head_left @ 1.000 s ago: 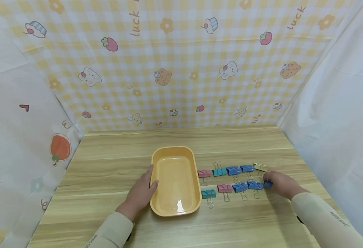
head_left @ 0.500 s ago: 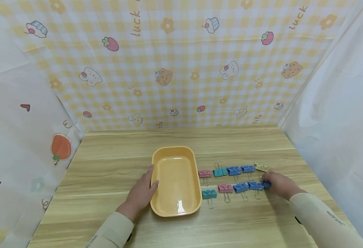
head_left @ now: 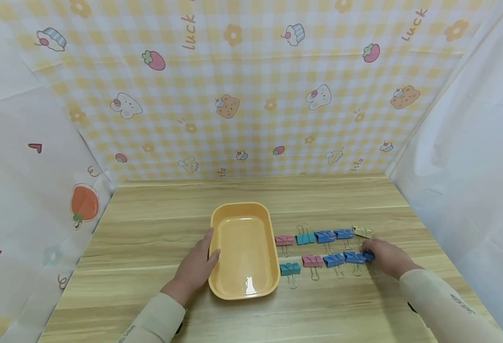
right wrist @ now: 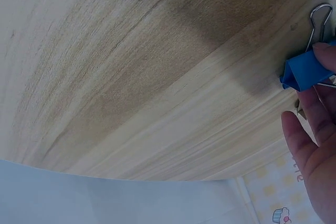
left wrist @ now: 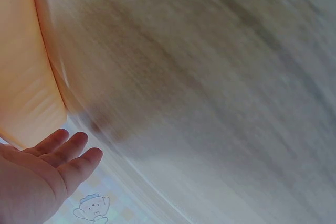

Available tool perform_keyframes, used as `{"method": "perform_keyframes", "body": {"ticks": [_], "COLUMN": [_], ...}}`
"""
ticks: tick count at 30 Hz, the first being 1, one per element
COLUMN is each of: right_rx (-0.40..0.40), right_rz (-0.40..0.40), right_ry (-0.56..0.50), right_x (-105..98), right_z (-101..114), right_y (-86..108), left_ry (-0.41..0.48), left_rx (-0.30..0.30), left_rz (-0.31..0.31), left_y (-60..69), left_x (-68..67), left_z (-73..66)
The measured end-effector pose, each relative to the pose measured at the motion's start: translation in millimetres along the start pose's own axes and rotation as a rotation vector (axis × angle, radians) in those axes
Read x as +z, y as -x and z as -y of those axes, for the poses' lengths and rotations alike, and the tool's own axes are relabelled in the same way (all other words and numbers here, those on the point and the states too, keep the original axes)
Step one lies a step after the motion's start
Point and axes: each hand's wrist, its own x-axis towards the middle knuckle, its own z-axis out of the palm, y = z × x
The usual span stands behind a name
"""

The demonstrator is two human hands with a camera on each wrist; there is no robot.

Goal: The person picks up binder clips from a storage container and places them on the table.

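Observation:
My left hand (head_left: 194, 267) rests against the left side of a yellow tray (head_left: 239, 294), its thumb at the rim. In the left wrist view its fingers (left wrist: 79, 169) are fairly straight beside the tray's outer wall (left wrist: 26, 61). On the right, my right hand (head_left: 388, 257) pinches a blue binder clip (right wrist: 305, 72) between thumb and fingers, at the right end of the front row. Beside it in that row lie a blue binder clip (head_left: 354, 257), another blue clip (head_left: 334, 259), a pink clip (head_left: 312, 261) and a teal clip (head_left: 290, 268).
Behind is a second row: a pink clip (head_left: 283, 240), a teal clip (head_left: 304, 238), two blue clips (head_left: 324, 236) and a pale yellow clip (head_left: 362, 232). The wooden table (head_left: 157, 205) meets a checked cloth (head_left: 251, 128) at the back, with white cloth at both sides.
My right hand has shifted slightly left with the blue binder clip, closer to the neighbouring blue clip. The left hand and tray keep their places.

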Motion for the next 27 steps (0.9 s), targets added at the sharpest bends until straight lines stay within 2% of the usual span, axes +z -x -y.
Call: {"method": "perform_keyframes", "body": {"ticks": [17,27], "right_rx": [-0.017,0.014], "right_rz": [-0.066,-0.058], "right_ry": [0.017,-0.001], "right_x": [1,-15], "right_z": [4,20], "right_y": [8.9,14.4], "left_ry": [-0.005,-0.019], "left_rx": [-0.014,-0.002], "left_rz": [0.004,0.012], "left_y": [0.8,0.7], "left_x": [-0.6,-2.8], "left_z": [-1.8,-0.1]}}
